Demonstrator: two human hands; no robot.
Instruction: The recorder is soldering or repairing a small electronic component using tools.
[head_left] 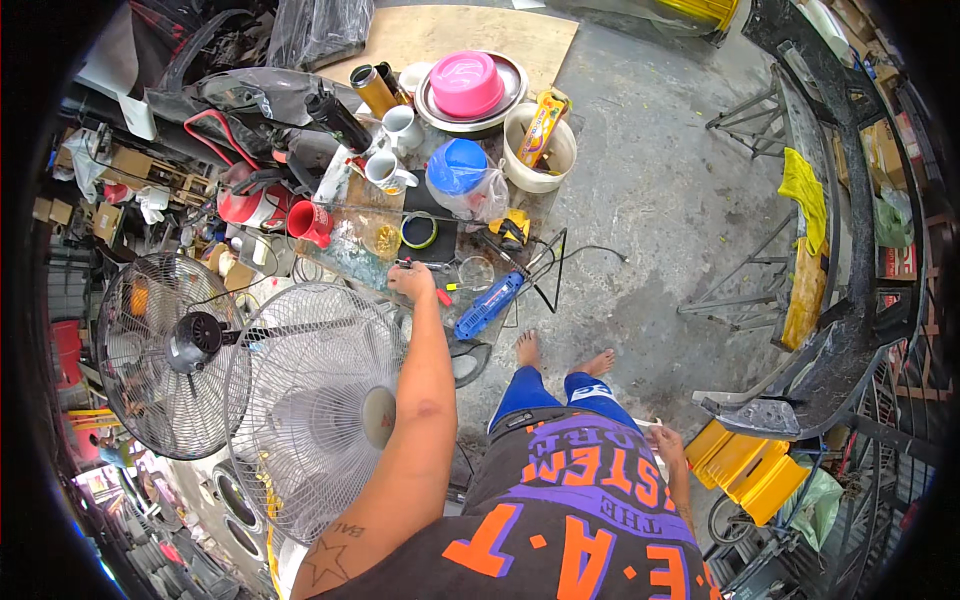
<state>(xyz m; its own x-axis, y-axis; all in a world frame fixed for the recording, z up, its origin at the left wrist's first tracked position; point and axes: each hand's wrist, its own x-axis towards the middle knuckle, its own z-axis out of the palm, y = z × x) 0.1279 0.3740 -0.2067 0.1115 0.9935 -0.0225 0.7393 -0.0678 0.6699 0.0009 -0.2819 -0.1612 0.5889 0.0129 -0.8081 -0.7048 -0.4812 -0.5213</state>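
The left hand (410, 284) is meeting some slim metal-and-dark tools (408, 264) on the cluttered table (352, 264); whether its grip is closing on 1 of them or only touching them, I cannot tell. A small red piece (444, 297) is lying just beside that hand, and a green-rimmed round container (421, 246) is sitting just beyond its fingers. To the right of these, a blue cylindrical tool (490, 306) is lying at a slant, with a yellow-and-black tool (511, 230) resting beyond it. The right hand (667, 441) is hanging beside the person's hip, its grip closing around a small white object (648, 424). Farther back, 2 white mugs are standing near a bagged blue tub (457, 166), while a red mug (311, 224) is standing toward the left. Beside the left forearm, 2 fans are standing.
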